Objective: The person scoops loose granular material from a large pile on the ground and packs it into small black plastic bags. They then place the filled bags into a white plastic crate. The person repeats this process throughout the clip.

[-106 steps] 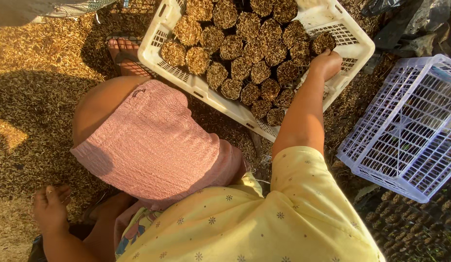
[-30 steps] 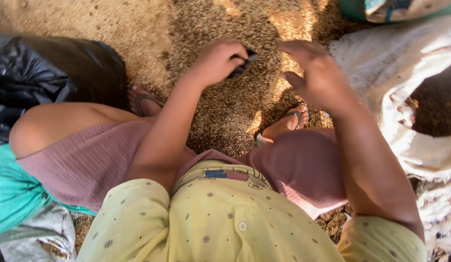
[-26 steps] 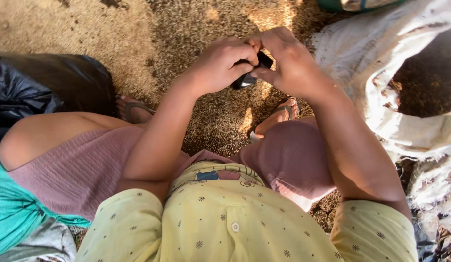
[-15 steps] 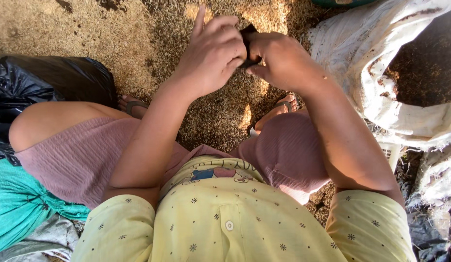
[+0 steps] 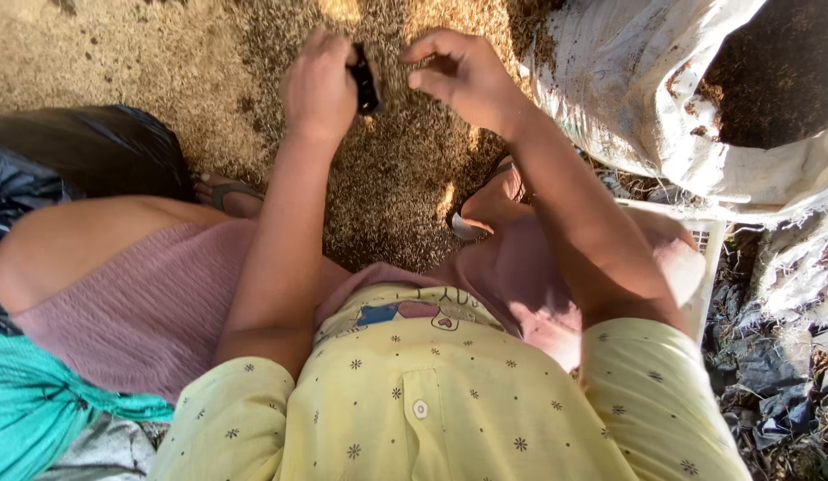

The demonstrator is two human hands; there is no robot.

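Left hand: my left hand [image 5: 320,85] is curling shut around a small black thin plastic piece [image 5: 366,80] — looks like a little bag or pot, though I cannot tell which for sure.
Right hand: my right hand [image 5: 463,76] is hovering just beside it, fingers loosely bent and apart, clamped on nothing.
Where the black piece is: it is sticking out of my left fist, up above the brown husk-strewn ground [image 5: 146,71], between my two hands.
How it will handle: I am judging it very light and flimsy — soft enough to crumple, likely to tear if pulled hard, and a bit slick.
Where to take hold: I am thinking the free upper edge is best, pinched gently with the right fingertips while the left steadies the body.
Around me: a white woven sack [image 5: 645,80] of dark soil is lying open to my right, a crumpled black plastic sheet [image 5: 84,165] to my left, and a white plastic crate [image 5: 709,245] is peeking out beside my knee.
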